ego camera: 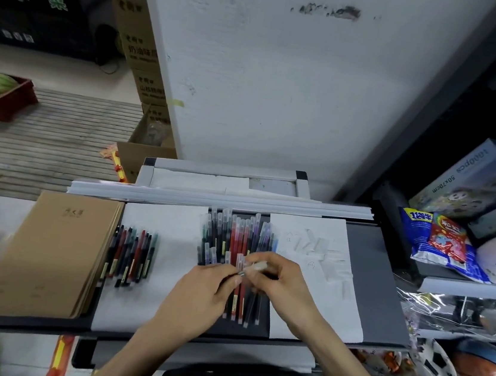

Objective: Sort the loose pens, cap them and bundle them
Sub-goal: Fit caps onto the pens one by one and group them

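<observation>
Both hands meet low over the middle of the bench, fingertips almost touching: the left hand pinches a pen near its tip, and the right hand pinches a clear cap lined up with that tip, which looks like the capping step. Holding close to the tip probably keeps the pen from wobbling as the cap goes on. Right beneath and beyond the hands lie the loose pens, side by side and roughly parallel, reds together in the middle, which suggests sorting by colour is under way. To the left, well apart, a batch of darker pens lies on paper in a tight row. To the right, a white sheet carries the spare caps, within easy reach of the right hand. Brown notebooks are stacked at the far left. Behind the bench stands a white panel. No band or tie for bundling is visible.
</observation>
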Tool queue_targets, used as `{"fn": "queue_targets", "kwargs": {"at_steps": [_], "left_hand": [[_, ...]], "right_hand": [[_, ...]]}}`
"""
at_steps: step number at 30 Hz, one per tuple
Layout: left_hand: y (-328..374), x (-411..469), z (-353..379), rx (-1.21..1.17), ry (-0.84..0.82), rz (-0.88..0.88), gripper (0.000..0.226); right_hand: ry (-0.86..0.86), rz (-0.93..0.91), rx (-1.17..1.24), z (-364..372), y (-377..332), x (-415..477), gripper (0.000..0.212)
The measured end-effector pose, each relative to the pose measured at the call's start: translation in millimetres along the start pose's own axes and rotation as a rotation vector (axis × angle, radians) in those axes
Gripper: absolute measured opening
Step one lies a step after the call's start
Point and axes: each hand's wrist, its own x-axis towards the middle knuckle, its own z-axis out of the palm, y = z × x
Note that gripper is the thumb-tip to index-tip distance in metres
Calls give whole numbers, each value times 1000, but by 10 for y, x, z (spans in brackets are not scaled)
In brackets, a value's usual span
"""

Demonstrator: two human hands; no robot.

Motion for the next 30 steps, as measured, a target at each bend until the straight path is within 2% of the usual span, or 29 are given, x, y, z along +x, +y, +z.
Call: {"fn": "queue_targets", "kwargs": {"at_steps": [2, 3, 6, 10, 17, 20, 25, 30], "left_hand": [[-54, 46, 114, -105, 33, -79, 18], [-99, 64, 166, -126, 63, -139, 19], [-289, 116, 277, -157, 107, -298, 25], [-502, 246, 332, -128, 129, -397, 41], [-590, 417, 370, -89, 99, -468, 12], [-586, 457, 388, -77, 104, -452, 20], [-576, 535, 421, -64, 101, -458, 23], [-592, 564, 475, -68, 85, -450, 25]], "right_hand": [[64, 56, 52, 11, 111, 51, 21], [100, 81, -5, -6, 180, 84, 21], [156, 148, -318, -168, 420, 183, 13], [246, 122, -663, -509, 697, 239, 13], [321, 54, -1189, -835, 841, 395, 36], [327, 33, -1242, -856, 828, 511, 39], [251, 68, -1198, -741, 788, 707, 36], [249, 64, -1182, -594, 788, 781, 34]]}}
